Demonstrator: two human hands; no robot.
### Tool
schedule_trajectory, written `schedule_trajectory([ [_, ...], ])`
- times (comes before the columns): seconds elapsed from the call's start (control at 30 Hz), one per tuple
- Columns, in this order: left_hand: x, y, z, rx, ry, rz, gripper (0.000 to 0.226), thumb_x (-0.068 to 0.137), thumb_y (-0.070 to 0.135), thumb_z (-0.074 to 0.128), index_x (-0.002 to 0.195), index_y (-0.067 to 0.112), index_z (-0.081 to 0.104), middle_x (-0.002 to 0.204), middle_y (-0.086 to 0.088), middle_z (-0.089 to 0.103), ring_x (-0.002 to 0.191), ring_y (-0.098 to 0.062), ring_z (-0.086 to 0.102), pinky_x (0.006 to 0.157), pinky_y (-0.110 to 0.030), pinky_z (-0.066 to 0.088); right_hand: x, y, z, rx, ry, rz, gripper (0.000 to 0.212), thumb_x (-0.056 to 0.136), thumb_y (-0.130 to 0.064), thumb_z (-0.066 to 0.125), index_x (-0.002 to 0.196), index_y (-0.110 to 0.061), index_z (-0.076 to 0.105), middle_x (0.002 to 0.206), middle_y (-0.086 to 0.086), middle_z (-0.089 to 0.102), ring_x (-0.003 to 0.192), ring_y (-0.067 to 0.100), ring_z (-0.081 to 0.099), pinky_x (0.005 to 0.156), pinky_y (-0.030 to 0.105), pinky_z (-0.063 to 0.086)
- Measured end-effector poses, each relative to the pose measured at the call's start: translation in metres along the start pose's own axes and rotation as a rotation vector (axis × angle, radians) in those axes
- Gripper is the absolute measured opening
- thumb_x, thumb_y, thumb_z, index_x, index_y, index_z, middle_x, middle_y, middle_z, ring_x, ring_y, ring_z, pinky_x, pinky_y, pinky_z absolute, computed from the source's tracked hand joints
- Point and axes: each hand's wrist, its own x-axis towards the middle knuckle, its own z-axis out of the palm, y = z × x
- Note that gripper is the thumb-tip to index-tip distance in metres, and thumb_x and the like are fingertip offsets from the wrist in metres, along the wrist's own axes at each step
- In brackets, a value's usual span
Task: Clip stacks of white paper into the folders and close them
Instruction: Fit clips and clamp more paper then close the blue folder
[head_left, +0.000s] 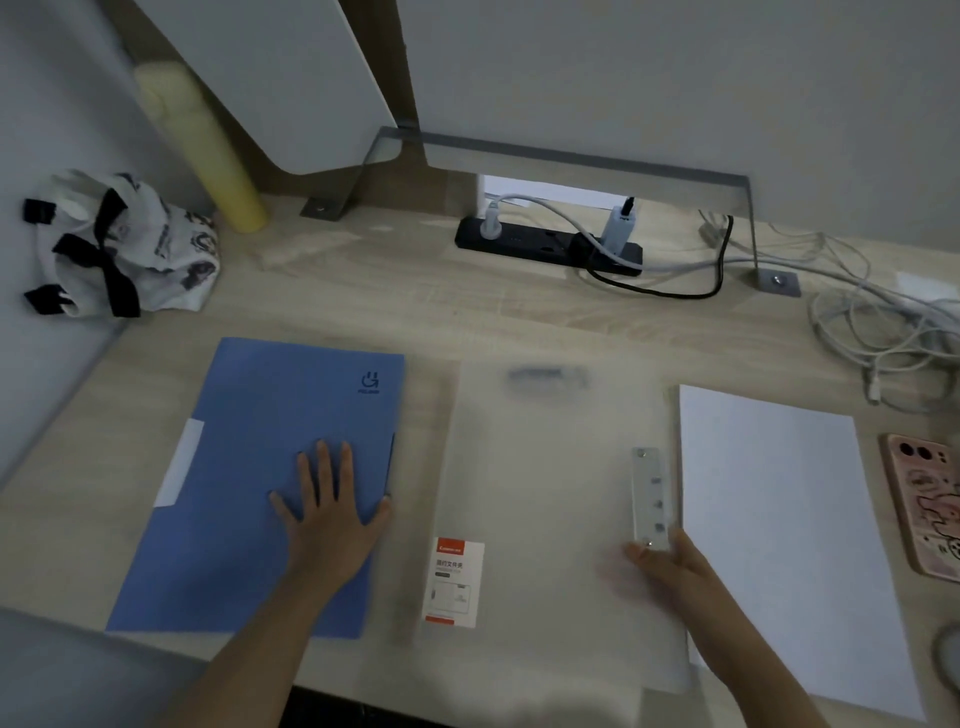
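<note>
A blue folder (249, 467) lies shut on the left of the desk. My left hand (332, 514) rests flat on its lower right part, fingers spread. Beside it lies a translucent white folder (545, 493), blurred, with a red-and-white label (453, 582) at its lower left and a metal clip bar (650, 499) along its right side. My right hand (670, 566) touches the folder's right edge just below the clip bar; its fingers are partly blurred. A stack of white paper (779, 545) lies to the right, apart from the folders.
A phone in a pink case (924, 499) lies at the right edge. A black power strip (545, 244) with plugs and tangled cables (872, 322) sits at the back. A patterned cloth bag (119, 244) and a yellow roll (208, 150) stand at the back left.
</note>
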Motion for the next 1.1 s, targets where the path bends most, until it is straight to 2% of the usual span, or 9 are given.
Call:
schedule_trajectory([
  [0.13, 0.008, -0.029, -0.006, -0.028, -0.010, 0.010, 0.099, 0.059, 0.072, -0.007, 0.139, 0.018, -0.027, 0.155, -0.006, -0.023, 0.143, -0.026, -0.022, 0.111, -0.061, -0.008, -0.001, 0.007, 0.026, 0.038, 0.022, 0.003, 0.019, 0.087, -0.005, 0.056, 0.106, -0.007, 0.058, 0.090, 0.015, 0.070, 0.071, 0.022, 0.069, 0.059, 0.025, 0.055],
  [0.37, 0.019, -0.049, -0.016, -0.002, -0.043, 0.035, 0.097, 0.057, 0.071, -0.009, 0.135, 0.019, -0.033, 0.155, -0.006, -0.026, 0.142, -0.025, -0.025, 0.111, -0.060, -0.008, 0.001, 0.018, 0.049, 0.088, 0.163, -0.010, 0.038, 0.083, -0.008, 0.063, 0.117, -0.018, 0.052, 0.094, 0.003, 0.062, 0.081, 0.020, 0.059, 0.066, 0.030, 0.047],
  [0.47, 0.019, -0.048, -0.019, 0.001, -0.044, 0.033, 0.092, 0.074, 0.072, 0.008, 0.139, 0.018, -0.028, 0.154, -0.007, -0.026, 0.142, -0.026, -0.024, 0.111, -0.061, -0.008, 0.004, 0.017, 0.052, 0.097, 0.214, -0.004, 0.047, 0.080, -0.009, 0.066, 0.123, -0.018, 0.048, 0.093, 0.004, 0.061, 0.078, 0.018, 0.057, 0.064, 0.028, 0.044],
  [0.53, 0.018, -0.042, -0.025, -0.005, -0.055, 0.027, 0.084, 0.090, 0.058, 0.026, 0.143, 0.016, -0.023, 0.155, -0.010, -0.025, 0.142, -0.027, -0.024, 0.114, -0.059, -0.006, 0.007, 0.016, 0.052, 0.076, 0.247, -0.004, 0.048, 0.085, -0.008, 0.060, 0.129, -0.017, 0.043, 0.099, 0.007, 0.059, 0.079, 0.016, 0.055, 0.064, 0.026, 0.043],
  [0.67, -0.001, -0.004, -0.034, -0.242, -0.076, 0.233, 0.081, 0.085, 0.058, 0.022, 0.147, 0.015, -0.008, 0.156, -0.001, -0.015, 0.146, -0.021, -0.009, 0.118, -0.038, -0.002, 0.009, 0.014, 0.054, -0.013, 0.284, -0.051, 0.042, 0.089, -0.007, 0.054, 0.130, -0.011, 0.044, 0.108, 0.009, 0.055, 0.083, 0.013, 0.054, 0.066, 0.025, 0.041],
  [0.77, -0.027, 0.033, -0.031, -0.496, -0.205, 0.333, 0.069, 0.094, 0.040, 0.040, 0.149, 0.022, 0.001, 0.157, 0.010, -0.009, 0.140, -0.012, 0.026, 0.104, -0.017, 0.027, 0.010, 0.009, 0.057, -0.127, 0.337, -0.082, 0.034, 0.089, -0.003, 0.052, 0.123, -0.004, 0.050, 0.107, 0.019, 0.057, 0.096, 0.032, 0.054, 0.080, 0.036, 0.042],
  [0.83, -0.034, 0.048, -0.028, -0.573, -0.254, 0.305, 0.067, 0.095, 0.033, 0.044, 0.149, 0.023, 0.005, 0.157, 0.012, -0.011, 0.143, -0.007, 0.016, 0.102, -0.015, 0.029, 0.008, 0.005, 0.059, -0.195, 0.362, -0.096, 0.030, 0.088, -0.005, 0.052, 0.117, -0.004, 0.053, 0.113, 0.022, 0.057, 0.106, 0.037, 0.053, 0.086, 0.037, 0.040],
  [0.93, -0.028, 0.057, -0.032, -0.704, -0.289, 0.251, 0.066, 0.094, 0.030, 0.048, 0.148, 0.020, 0.012, 0.157, 0.009, -0.003, 0.146, -0.010, 0.006, 0.113, -0.021, 0.021, 0.000, -0.007, 0.060, -0.180, 0.359, -0.104, 0.047, 0.090, -0.011, 0.051, 0.136, -0.013, 0.041, 0.128, 0.007, 0.049, 0.117, 0.025, 0.047, 0.095, 0.033, 0.034],
  [1.1, -0.015, 0.055, -0.052, -0.870, -0.442, 0.196, 0.061, 0.093, 0.036, 0.048, 0.146, 0.026, 0.020, 0.157, 0.008, 0.005, 0.144, -0.010, 0.009, 0.109, -0.017, 0.026, -0.040, -0.050, 0.064, 0.106, 0.231, -0.204, 0.030, 0.096, -0.021, 0.042, 0.123, -0.019, 0.054, 0.110, 0.007, 0.066, 0.088, 0.027, 0.070, 0.079, 0.038, 0.052],
])
